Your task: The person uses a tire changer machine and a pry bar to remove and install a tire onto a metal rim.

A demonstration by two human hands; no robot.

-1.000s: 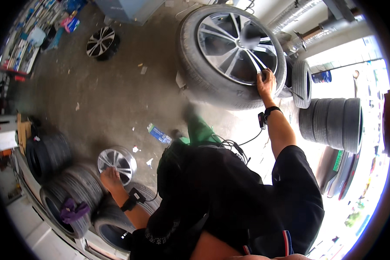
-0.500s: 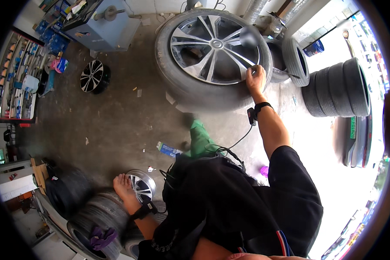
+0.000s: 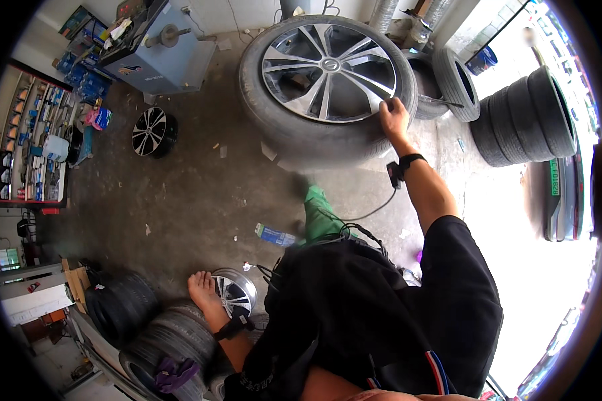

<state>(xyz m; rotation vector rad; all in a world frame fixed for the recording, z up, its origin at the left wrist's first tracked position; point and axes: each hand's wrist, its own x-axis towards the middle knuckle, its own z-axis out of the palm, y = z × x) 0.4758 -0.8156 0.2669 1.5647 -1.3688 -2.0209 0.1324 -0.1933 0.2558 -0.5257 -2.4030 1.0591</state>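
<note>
A large wheel (image 3: 360, 120), a black tire on a grey-and-silver spoked alloy rim, stands in front of me, its spoked face turned up toward my view. My right hand (image 3: 394, 117) is curled closed at the rim's near right edge, where tire and metal meet; its fingertips are partly hidden. My left hand (image 3: 203, 289) hangs low at my side with fingers extended, holding nothing. In the picture it lies beside a silver alloy rim (image 3: 237, 292), and I see no grip on it. Both wrists wear black straps with small devices.
Stacked tires stand at the right (image 3: 522, 117) and lower left (image 3: 170, 334), with purple gloves (image 3: 175, 374) on the latter. A black-and-silver rim (image 3: 154, 131) lies left on the floor. Beyond are a blue-grey machine (image 3: 160, 63) and a parts rack (image 3: 30, 137). A parked car (image 3: 568, 200) is at right.
The view has shifted slightly, so the floor objects at left appear further right and lower. My right hand stays at the wheel's edge, fingers more curled. A grey blur over the spokes has gone.
</note>
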